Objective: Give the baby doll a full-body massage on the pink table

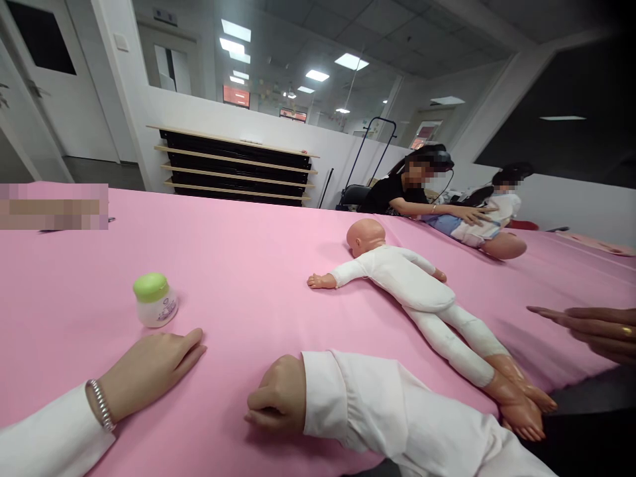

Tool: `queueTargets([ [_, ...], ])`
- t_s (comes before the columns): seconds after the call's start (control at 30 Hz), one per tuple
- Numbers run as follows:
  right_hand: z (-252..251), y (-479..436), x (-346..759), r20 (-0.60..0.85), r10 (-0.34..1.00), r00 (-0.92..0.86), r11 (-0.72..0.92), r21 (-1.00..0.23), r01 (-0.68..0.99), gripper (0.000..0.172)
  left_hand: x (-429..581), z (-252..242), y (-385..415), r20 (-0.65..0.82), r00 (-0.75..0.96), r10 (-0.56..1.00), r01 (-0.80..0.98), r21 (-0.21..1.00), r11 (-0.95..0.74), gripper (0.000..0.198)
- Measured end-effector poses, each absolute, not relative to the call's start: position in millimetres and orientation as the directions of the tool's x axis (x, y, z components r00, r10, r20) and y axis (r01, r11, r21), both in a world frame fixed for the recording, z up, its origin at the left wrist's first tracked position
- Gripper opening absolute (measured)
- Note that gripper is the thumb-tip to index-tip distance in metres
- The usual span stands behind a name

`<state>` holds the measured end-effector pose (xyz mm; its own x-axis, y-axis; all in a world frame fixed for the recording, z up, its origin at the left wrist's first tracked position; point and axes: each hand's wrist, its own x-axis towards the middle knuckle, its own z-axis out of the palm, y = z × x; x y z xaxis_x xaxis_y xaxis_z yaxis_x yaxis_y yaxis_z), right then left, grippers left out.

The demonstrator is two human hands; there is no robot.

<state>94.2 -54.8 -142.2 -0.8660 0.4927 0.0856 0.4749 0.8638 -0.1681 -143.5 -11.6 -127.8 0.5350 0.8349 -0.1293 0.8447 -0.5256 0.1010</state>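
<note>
Left hand [149,368] has a loose, narrow grip, jar [156,301] at its 12 o'clock. Right hand [278,397] makes a fist, doll [410,278] around 2 o'clock.

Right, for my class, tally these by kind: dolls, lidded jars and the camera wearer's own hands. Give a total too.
Dolls: 2 (bald doll in white fabric suit; second bald doll beyond it)
Lidded jars: 1 (squat white jar with green lid)
Own hands: 2 (bare left hand, bare right hand)
Total: 5

Low shelves [233,169] beneath wide window [298,59]
</note>
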Motion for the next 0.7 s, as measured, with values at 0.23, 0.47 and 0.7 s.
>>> queueTargets([
  [0.23, -142.1, -55.4, 93.8, 0.085, 0.499, -0.863, 0.858, -0.192, 0.477, 0.038, -143.6, -127.2, -9.5, -0.134, 0.535, 0.834, 0.845, 0.105, -0.525, 0.037],
  [0.47, -136.7, -56.6, 96.7, 0.070, 0.505, -0.860, 0.851, -0.207, 0.483, 0.039, -141.5, -128.0, -10.9, -0.107, 0.530, 0.841, 0.846, 0.124, -0.518, 0.038],
  [0.7, -145.9, -56.6, 99.8, 0.090, 0.507, -0.857, 0.853, -0.200, 0.483, 0.039, -141.0, -129.7, -11.1, -0.069, 0.516, 0.854, 0.852, 0.148, -0.502, 0.038],
])
